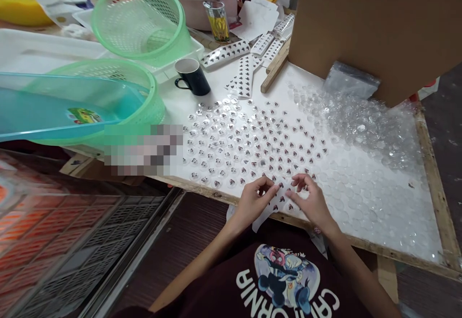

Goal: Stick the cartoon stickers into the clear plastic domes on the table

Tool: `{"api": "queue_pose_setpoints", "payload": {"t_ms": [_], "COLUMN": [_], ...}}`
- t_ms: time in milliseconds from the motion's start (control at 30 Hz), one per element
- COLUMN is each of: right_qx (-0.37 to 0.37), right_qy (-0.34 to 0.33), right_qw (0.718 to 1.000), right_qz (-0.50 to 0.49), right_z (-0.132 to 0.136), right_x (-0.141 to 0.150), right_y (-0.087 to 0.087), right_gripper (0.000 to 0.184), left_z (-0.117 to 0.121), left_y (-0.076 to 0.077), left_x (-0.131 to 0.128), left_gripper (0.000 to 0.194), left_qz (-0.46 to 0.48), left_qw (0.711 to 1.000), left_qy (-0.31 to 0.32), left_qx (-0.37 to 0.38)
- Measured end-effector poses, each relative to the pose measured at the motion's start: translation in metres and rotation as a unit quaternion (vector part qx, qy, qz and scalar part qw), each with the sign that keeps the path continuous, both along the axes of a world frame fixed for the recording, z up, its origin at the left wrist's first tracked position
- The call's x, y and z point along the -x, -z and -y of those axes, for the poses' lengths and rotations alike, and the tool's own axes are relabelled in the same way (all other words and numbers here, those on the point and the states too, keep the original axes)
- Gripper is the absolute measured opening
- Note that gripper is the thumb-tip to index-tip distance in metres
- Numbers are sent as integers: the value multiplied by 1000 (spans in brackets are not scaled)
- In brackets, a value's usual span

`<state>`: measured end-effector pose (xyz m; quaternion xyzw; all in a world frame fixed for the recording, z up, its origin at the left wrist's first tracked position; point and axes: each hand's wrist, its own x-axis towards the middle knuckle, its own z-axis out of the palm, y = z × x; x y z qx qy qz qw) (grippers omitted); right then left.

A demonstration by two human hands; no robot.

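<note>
White printed sheet (263, 218): between and beneath both hands at the near edge of the tabletop (218, 82), one corner drooping over the rim toward the dark shirt (218, 284); liable to crease or tear from an uneven tug, or to slide away if snagged on cloth.

Left hand (257, 197): closed lightly on the sheet, thumb and forefinger pinching near its far edge.

Right hand (311, 198): thumb and forefinger bent toward each other over the sheet's right side; hold, if any, too small to tell.

Printed discs (236, 157): spread loosely beyond and left of the left hand, some near its knuckles; easily scattered by a careless sweep, or pushed off the near edge by a forearm.

Clear discs (352, 193): laid flat to the right of the right hand; at risk of shifting from an outward elbow.

Clear heap (375, 130): beyond and right of the right hand, well apart; prone to spilling onto the flat discs if jostled.

Dark mug (198, 83): upright, well beyond the left hand; possible tumble among the printed discs from an overlong reach.
</note>
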<state>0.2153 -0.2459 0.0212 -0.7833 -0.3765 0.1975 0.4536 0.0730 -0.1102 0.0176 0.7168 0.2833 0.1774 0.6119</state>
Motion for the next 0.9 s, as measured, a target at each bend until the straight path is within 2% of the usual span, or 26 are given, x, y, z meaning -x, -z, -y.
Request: {"api": "queue_pose_setpoints", "payload": {"t_ms": [167, 367, 467, 600, 767, 800, 900], "right_qx": [9, 13, -15, -66, -110, -107, -83], "right_qy": [-11, -23, -3, -16, 57, 64, 41], "right_qw": [999, 1000, 999, 989, 988, 990, 996], "right_qz": [-50, -17, 42, 130, 92, 72, 9], "right_z": [-1, 4, 4, 4, 4, 3, 0], "right_x": [12, 10, 14, 18, 12, 11, 12], "right_y": [0, 6, 7, 1, -6, -5, -2], "right_gripper": [17, 16, 12, 10, 7, 9, 33], "left_z": [1, 2, 2, 1, 2, 3, 6], "left_y": [-1, -2, -1, 1, 0, 0, -1], "left_x": [0, 0, -1, -1, -2, -3, -4], "left_gripper": [26, 23, 26, 29, 30, 30, 31], "left_qz": [5, 9, 3, -3, -9, -9, -8], "left_qw": [1000, 1000, 1000, 1000, 1000, 1000, 1000], "left_qy": [18, 29, 17, -5, -16, -14, 4], "left_qx": [6, 2, 10, 13, 13, 15, 16]}}
